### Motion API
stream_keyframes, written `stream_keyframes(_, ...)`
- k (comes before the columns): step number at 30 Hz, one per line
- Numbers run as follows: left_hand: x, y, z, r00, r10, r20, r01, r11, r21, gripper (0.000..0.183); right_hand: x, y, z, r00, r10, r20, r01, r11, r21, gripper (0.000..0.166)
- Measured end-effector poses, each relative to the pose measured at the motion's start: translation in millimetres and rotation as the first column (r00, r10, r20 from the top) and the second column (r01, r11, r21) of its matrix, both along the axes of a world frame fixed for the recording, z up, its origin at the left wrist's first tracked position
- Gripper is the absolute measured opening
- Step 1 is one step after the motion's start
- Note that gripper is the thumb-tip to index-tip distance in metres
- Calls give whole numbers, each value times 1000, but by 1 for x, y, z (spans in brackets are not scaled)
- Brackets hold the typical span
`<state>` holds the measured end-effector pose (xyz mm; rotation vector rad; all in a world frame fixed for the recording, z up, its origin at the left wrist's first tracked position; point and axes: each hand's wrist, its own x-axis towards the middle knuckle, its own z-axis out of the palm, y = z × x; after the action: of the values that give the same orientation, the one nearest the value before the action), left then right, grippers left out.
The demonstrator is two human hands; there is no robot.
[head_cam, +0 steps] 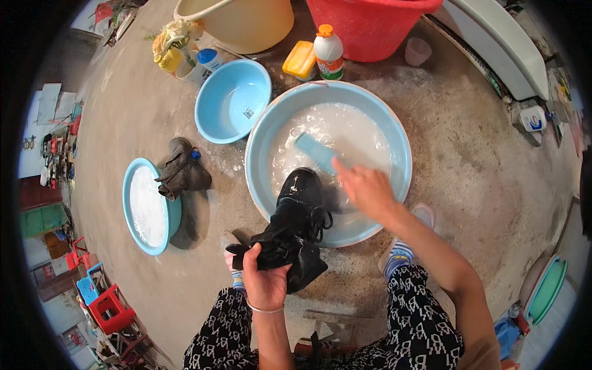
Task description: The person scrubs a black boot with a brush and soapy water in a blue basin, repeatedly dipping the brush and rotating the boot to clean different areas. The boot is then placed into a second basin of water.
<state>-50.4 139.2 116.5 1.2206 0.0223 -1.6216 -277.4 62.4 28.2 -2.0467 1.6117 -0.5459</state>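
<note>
My left hand (266, 280) grips the shaft of a black lace-up boot (300, 208). Its glossy wet toe points away from me, over the near rim of a wide blue basin (401, 138). Cloudy, sudsy water (356, 125) fills part of that basin. In my right hand (367, 189) is a light-blue brush-like tool (316, 150), blurred, held above the water just beyond the boot's toe. The tool's underside is hidden, so I cannot tell whether it has bristles. The boot's laces hang loose on its right side.
A smaller blue basin (222, 101) touches the large one. Beyond stand a white bottle with an orange cap (329, 58), a yellow block (299, 58), a cream tub (259, 27) and a red tub (370, 32). Left are a basin of white foam (150, 208) and a dark cloth-like item (182, 171).
</note>
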Motion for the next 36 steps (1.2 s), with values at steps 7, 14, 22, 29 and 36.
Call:
stream_keyframes(7, 2, 5, -10, 1000, -12, 5, 12, 1000, -15, 38, -25, -7, -24, 992, -45, -117, 91, 900, 425, 21)
stream_keyframes(14, -1, 2, -6, 1000, -18, 23, 18, 1000, -16, 38, 0, 78, 33, 885, 20, 465, -71, 993, 92, 34)
stream_keyframes(22, 0, 4, -10, 998, -40, 40, 40, 999, -3, 39, 9, 31, 0, 976, 142, 166, -139, 990, -30, 37)
stream_keyframes(29, 0, 0, -12, 999, -32, 30, 32, 999, 5, 40, 9, 42, 5, 977, 30, 210, -47, 996, 78, 40)
stream_keyframes(36, 4, 4, -8, 999, 16, -44, -17, 1000, -23, 35, -19, 5, -30, 969, -176, -171, 230, 895, 383, 47)
